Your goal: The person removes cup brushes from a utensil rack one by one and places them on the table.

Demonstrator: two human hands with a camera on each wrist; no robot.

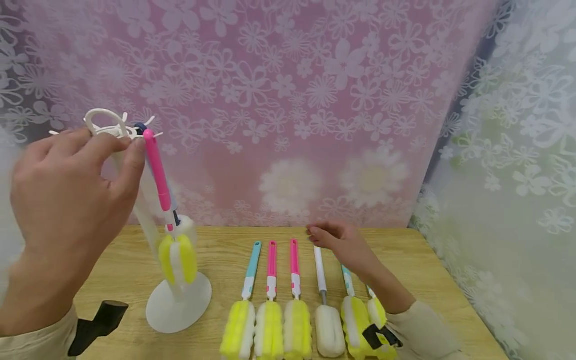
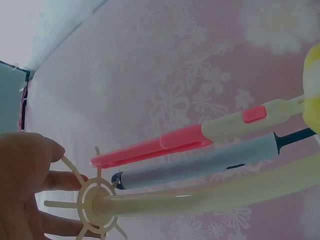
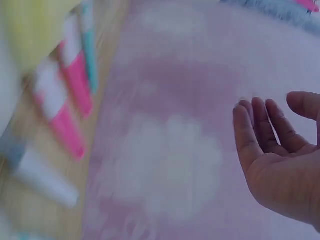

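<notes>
My left hand (image 1: 76, 185) grips the spoked top of a white stand (image 1: 180, 310), its fingers among the hooks of the wheel (image 2: 97, 205). From those hooks hang a pink-handled sponge brush (image 1: 157, 170) with a yellow and white head, and a brush with a grey-blue handle (image 2: 200, 160) whose white head is partly hidden behind it. Above the table, my right hand (image 1: 344, 245) holds nothing; its fingers are loosely bent and apart in the right wrist view. Closest to it is a white-handled brush (image 1: 320, 270) lying on the table.
Several brushes lie in a row on the wooden table (image 1: 216, 245), heads toward me: a blue-handled brush (image 1: 253, 265), two pink-handled ones, and more partly hidden beneath my right forearm. Flowered curtains (image 1: 288, 100) hang behind the table and at its right side.
</notes>
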